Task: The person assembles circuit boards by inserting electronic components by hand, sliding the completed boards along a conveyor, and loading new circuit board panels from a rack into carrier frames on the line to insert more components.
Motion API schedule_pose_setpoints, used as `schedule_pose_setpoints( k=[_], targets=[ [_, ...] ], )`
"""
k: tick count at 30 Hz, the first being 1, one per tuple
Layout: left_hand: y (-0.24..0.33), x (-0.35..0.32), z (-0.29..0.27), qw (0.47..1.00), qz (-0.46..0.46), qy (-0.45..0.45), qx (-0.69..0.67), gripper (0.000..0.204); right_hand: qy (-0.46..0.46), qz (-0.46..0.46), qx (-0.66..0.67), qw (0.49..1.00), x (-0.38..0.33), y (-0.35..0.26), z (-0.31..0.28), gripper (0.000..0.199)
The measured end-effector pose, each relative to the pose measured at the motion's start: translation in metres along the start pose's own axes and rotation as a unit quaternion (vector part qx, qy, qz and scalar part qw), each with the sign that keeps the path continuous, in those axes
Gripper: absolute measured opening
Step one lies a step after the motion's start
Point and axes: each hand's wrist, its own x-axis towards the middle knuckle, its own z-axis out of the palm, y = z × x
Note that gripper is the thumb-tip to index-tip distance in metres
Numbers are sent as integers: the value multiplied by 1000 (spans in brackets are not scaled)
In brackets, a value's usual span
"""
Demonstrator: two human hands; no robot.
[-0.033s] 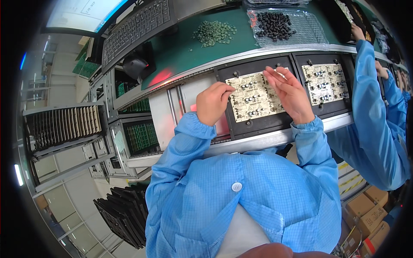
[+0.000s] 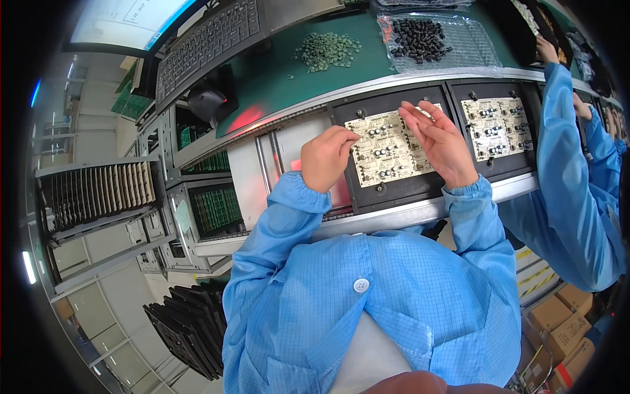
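A cream circuit board (image 2: 383, 172) with several small black and silver components lies in a black carrier frame (image 2: 367, 199) before me. My left hand (image 2: 325, 159) is closed in a pinch by the board's left edge; whatever its fingertips hold, if anything, is hidden. Over the board's right part hovers my right hand (image 2: 438, 143), palm turned up and inward, fingers apart and slightly curled. No part can be made out in it. It covers some of the board.
Another populated board (image 2: 489, 131) sits in a carrier to the right. Behind the rail (image 2: 302, 111) lie a pile of small green parts (image 2: 326, 50) and a clear bag (image 2: 472, 49) with black components (image 2: 420, 39). A co-worker's blue sleeve (image 2: 561, 131) is at right, a keyboard (image 2: 209, 52) at left.
My right hand's fingers have shifted very slightly to the left. Little else differs.
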Motion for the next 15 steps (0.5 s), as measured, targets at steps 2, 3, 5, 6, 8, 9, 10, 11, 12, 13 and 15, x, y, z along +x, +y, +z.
schedule_pose_setpoints(
  k=[2, 3, 5, 6, 8, 9, 10, 11, 12, 13, 15],
  targets=[
    [-3, 0, 0, 1000, -16, -25, 5, 11, 29, 14, 15, 999, 6, 2, 11, 40],
    [-5, 0, -1, 999, -1, -32, 1, 12, 38, 22, 17, 999, 9, 4, 15, 40],
    [-9, 2, -3, 999, 14, -38, -2, 12, 43, 23, -6, 999, 8, 4, 26, 42],
    [-9, 4, -5, 999, 22, -48, 6, 12, 42, 23, -6, 999, 8, 5, 24, 42],
    [-12, 5, -6, 998, 31, -58, 14, 13, -9, 31, -20, 999, 9, 8, 17, 43],
    [-13, 4, -5, 998, 13, -65, -2, 14, -1, 26, -42, 999, 8, 10, 19, 42],
    [-15, 5, -4, 997, -6, -72, -18, 15, -1, 25, -41, 999, 9, 10, 20, 42],
    [-15, 6, -5, 997, -6, -74, -18, 15, 5, 30, -43, 999, 10, 11, 19, 42],
    [-14, 8, -7, 997, 16, -81, -6, 16, 10, 34, -45, 998, 10, 11, 22, 42],
    [-15, 9, -8, 995, 38, -87, 6, 17, 35, 42, -55, 997, 10, 9, 26, 41],
    [-17, 10, -6, 994, 61, -87, 19, 16, 21, 41, -48, 998, 11, 9, 21, 41]
  ],
)
